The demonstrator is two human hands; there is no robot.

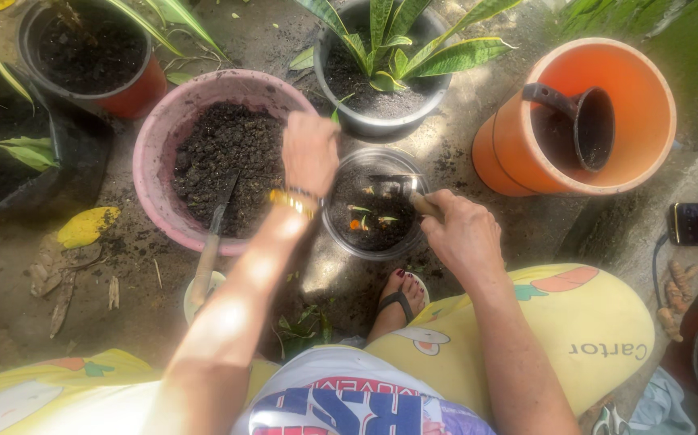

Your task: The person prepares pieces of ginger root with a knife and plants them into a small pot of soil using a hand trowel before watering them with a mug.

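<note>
Fingers point(437, 211) around wooden-handled tool point(413, 197) in round clear soil-filled pot point(333, 234)

The left hand point(310, 151) hovered over the small clear pot point(374, 203) of soil, the pink basin point(173, 121) at its nine o'clock; the right hand point(463, 235), at four o'clock, gripped a small tool point(423, 203) inside it
</note>
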